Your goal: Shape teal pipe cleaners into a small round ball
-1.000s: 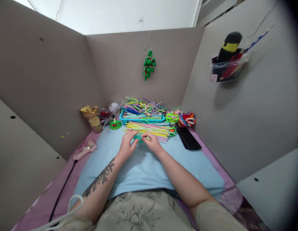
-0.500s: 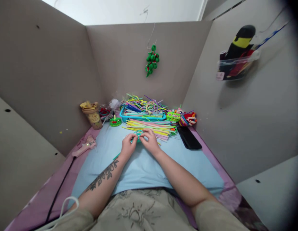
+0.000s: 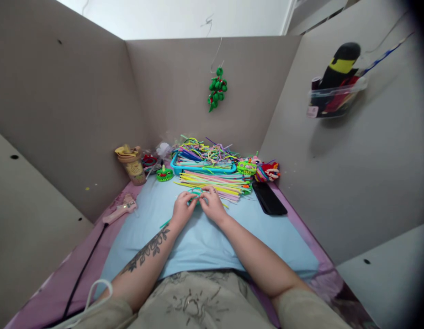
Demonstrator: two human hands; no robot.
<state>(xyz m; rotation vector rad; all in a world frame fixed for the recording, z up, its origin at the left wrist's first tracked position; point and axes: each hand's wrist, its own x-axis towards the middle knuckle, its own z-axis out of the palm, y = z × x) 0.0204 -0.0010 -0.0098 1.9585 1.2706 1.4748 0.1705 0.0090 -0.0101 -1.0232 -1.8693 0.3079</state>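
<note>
Over the light blue cloth [image 3: 198, 242], my left hand [image 3: 183, 205] and my right hand [image 3: 212, 203] meet with fingertips pinched together. Between them they hold a teal pipe cleaner [image 3: 195, 190], bent into a loop whose upper curve shows behind the fingers; the rest is hidden by them. A teal end pokes out beside my left wrist. Just beyond my hands lies a row of yellow, pink and green pipe cleaners [image 3: 215, 180].
A blue basket [image 3: 205, 170] heaped with pipe cleaners stands behind. To the left are a pink glue gun [image 3: 121, 211], a cup [image 3: 131, 164] and a green figure [image 3: 164, 173]. A black phone [image 3: 268, 198] lies right. A green ornament [image 3: 218, 90] hangs on the back panel.
The fingertips have shifted slightly, with the right hand's fingers a little lower on the teal loop. The whole view has tilted slightly; nothing else has moved.
</note>
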